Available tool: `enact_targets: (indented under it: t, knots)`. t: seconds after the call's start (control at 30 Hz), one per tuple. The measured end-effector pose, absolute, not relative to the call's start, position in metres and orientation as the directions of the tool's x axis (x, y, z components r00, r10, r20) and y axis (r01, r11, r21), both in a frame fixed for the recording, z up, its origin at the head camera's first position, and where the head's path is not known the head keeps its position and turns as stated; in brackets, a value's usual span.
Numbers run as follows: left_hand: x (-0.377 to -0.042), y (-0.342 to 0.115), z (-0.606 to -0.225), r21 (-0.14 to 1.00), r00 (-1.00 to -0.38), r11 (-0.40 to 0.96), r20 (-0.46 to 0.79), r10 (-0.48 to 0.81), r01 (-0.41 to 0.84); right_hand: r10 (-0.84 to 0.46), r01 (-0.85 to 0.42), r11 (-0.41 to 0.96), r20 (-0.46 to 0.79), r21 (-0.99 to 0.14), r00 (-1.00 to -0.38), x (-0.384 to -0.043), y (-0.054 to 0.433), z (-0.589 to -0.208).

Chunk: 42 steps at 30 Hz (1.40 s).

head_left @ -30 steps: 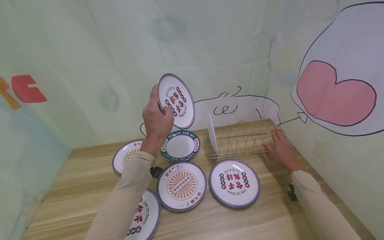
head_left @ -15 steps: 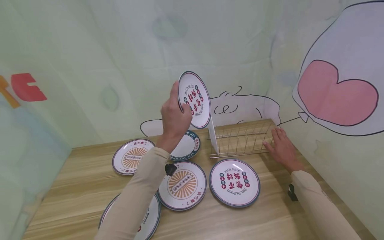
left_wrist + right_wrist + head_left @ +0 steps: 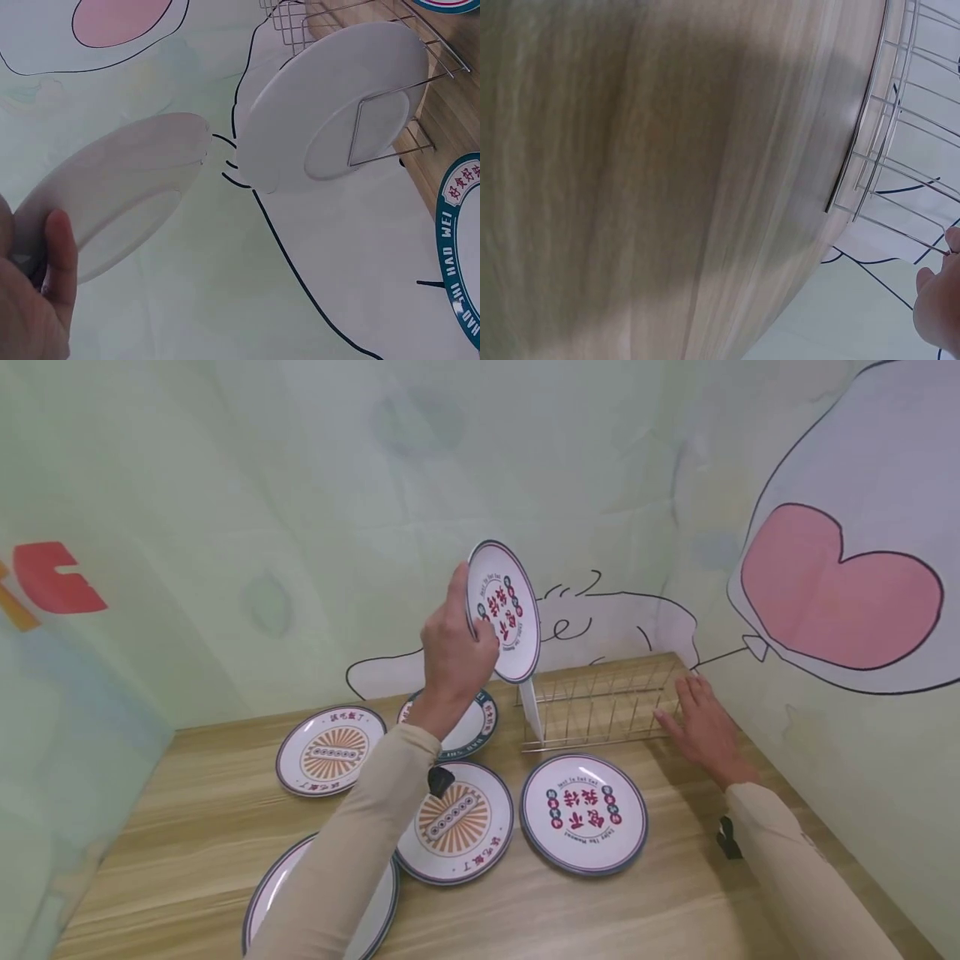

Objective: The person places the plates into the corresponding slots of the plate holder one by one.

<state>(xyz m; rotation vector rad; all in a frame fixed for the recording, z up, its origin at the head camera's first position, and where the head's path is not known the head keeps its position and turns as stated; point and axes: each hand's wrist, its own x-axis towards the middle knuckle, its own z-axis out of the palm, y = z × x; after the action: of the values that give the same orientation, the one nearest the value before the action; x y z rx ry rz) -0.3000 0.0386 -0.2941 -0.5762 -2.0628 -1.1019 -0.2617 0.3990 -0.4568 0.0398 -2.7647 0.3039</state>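
Observation:
My left hand (image 3: 456, 656) grips a round white plate (image 3: 517, 639) by its left rim, thumb on the printed face. The plate is tilted nearly upright, with red lettering and a blue edge. In the left wrist view its plain underside shows, apart from a second plate (image 3: 330, 97) standing in the wire dish rack (image 3: 600, 743). That standing plate (image 3: 531, 710) is in the rack's left end, partly hidden by the held one. My right hand (image 3: 705, 731) holds the rack's right end, with fingertips and thumb (image 3: 926, 281) at the end wire.
In front of the rack lies a red-lettered plate (image 3: 583, 814). Left of it are a sunburst plate (image 3: 480, 843), another sunburst plate (image 3: 333, 752), and a green-rimmed plate (image 3: 480, 727). My left sleeve covers part of a plate (image 3: 378, 910) at the near left. A cartoon-printed backdrop (image 3: 337, 527) stands behind.
My left hand has carried the plate rightward to overlap the standing plate in the head view. The right hand stays at the rack's end.

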Motion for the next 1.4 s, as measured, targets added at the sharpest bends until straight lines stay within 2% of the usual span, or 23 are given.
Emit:
enact_targets:
  t: [0.43, 0.8, 1.4]
  knots:
    - [-0.303, 0.055, -0.296, 0.507, -0.666, 0.557, 0.737, 0.116, 0.658, 0.004, -0.075, 0.973, 0.340, -0.219, -0.941, -0.261, 0.397, -0.459]
    - [-0.308, 0.068, -0.297, 0.537, -0.737, 0.585, 0.656, 0.164, 0.608, 0.012, -0.063, 0.974, 0.328, -0.217, -0.945, -0.263, 0.399, -0.459]
    - [-0.311, 0.087, -0.297, 0.465, -0.771, 0.678, 0.589, 0.243, 0.569, 0.005, -0.080, 0.972, 0.356, -0.223, -0.934, -0.259, 0.399, -0.459]
